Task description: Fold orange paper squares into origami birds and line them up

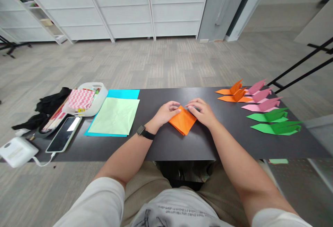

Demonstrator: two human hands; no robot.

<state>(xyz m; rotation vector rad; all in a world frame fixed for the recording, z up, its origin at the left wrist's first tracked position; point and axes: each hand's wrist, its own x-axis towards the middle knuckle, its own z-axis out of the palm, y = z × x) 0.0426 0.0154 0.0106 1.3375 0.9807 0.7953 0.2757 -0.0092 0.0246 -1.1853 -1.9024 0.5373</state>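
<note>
1. Clock directions run from the orange folded paper (183,121), with twelve pointing straight away from you: it lies near the middle of your dark table (179,150), one corner toward you.
2. At ten o'clock, your left hand (166,112) rests its thumb on the paper's edge, the gap to the curled fingertips narrow; you cannot tell whether they pinch the sheet.
3. At one o'clock, your right hand (204,112) bends its fingers beside the paper, thumb close to them; any grip is impossible to tell.
4. At nine o'clock, a pale green sheet (114,116) lies over a blue sheet (126,94). Beyond them, toward ten, a white basket (101,99) holds a pink-and-white zigzag item (81,98).
5. Farther out, between eight and nine, a phone (62,136) lies face up, cabled to a white box (19,150).
6. Paper birds line the other end: two orange birds (236,88) at two o'clock, three pink birds (265,105) toward three, two green birds (278,128) at three.
7. Past the table, grey striped carpet (156,64) stretches toward tall white cabinets (125,8) at eleven to twelve; a grey column (215,8) stands at one.
</note>
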